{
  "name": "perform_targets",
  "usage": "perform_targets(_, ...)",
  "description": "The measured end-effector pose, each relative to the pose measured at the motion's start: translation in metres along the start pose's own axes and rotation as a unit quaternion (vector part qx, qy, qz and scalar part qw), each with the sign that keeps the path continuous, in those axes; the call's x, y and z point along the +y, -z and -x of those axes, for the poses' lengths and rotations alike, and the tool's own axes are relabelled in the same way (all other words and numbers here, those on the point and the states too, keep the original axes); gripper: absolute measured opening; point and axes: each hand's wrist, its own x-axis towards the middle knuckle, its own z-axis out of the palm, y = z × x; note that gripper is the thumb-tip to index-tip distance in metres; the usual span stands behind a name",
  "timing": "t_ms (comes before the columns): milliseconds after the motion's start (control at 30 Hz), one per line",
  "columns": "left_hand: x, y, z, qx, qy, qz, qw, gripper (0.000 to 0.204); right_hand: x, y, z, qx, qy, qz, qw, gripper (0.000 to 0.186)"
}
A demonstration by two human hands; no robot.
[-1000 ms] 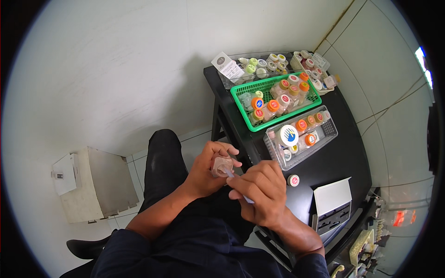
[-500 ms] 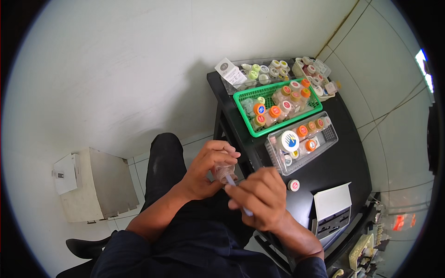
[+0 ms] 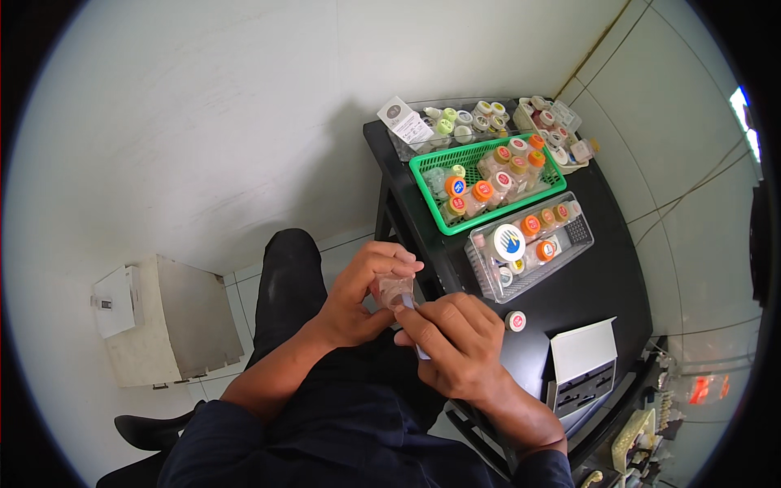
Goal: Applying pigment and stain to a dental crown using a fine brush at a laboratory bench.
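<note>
My left hand (image 3: 351, 294) is closed around a small clear jar (image 3: 394, 289), held tilted above my lap with its mouth toward my right hand. Pinched in my right hand (image 3: 462, 346) is a slim pale lavender stick (image 3: 407, 302). Its upper end is at the jar's mouth; the hand hides part of its length, and I cannot make out how deep it reaches. Whatever the jar contains is hard to see. A small white cap with a red label (image 3: 515, 321) lies on the black table (image 3: 569, 285), right of my right hand.
On the table stand a green basket (image 3: 561, 187) and a clear plastic basket (image 3: 529, 289), both holding capped bottles. More small jars (image 3: 480, 122) stand behind, beside a white carton (image 3: 404, 122). An opened box (image 3: 584, 358) lies at right. A pale cabinet (image 3: 199, 317) stands at left.
The stick's tip has shifted slightly at the jar's mouth, and my right hand has turned, with its fingers nearer the jar. My left hand keeps the jar in nearly the same place.
</note>
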Motion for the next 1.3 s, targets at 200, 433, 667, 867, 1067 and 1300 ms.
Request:
perform_targets(200, -0.002, -0.011, 0.003, 0.005, 0.018, 0.048, 0.999, 0.05, 0.004, -0.011, 0.007, 0.048, -0.057, -0.132, 0.988, 0.031)
perform_targets(433, -0.004, -0.008, 0.004, 0.03, 0.098, 0.043, 0.994, 0.055, 0.009, 0.007, -0.001, 0.052, -0.067, -0.111, 0.99, 0.025)
perform_targets(667, -0.003, -0.006, 0.005, 0.008, 0.153, -0.055, 0.987, 0.053, 0.023, -0.002, 0.002, 0.053, -0.185, -0.138, 0.971, 0.016)
perform_targets(867, -0.002, -0.007, 0.006, 0.034, 0.166, -0.077, 0.983, 0.055, 0.018, 0.003, -0.001, 0.02, -0.304, -0.222, 0.926, 0.014)
perform_targets(1067, 0.0, -0.013, 0.004, 0.015, 0.19, -0.05, 0.98, 0.053, 0.02, 0.001, 0.001, 0.045, -0.307, -0.211, 0.927, 0.019)
perform_targets(1300, -0.014, -0.013, 0.016, 0.034, 0.265, 0.027, 0.963, 0.049, 0.023, 0.035, -0.003, 0.055, -0.217, -0.202, 0.953, 0.022)
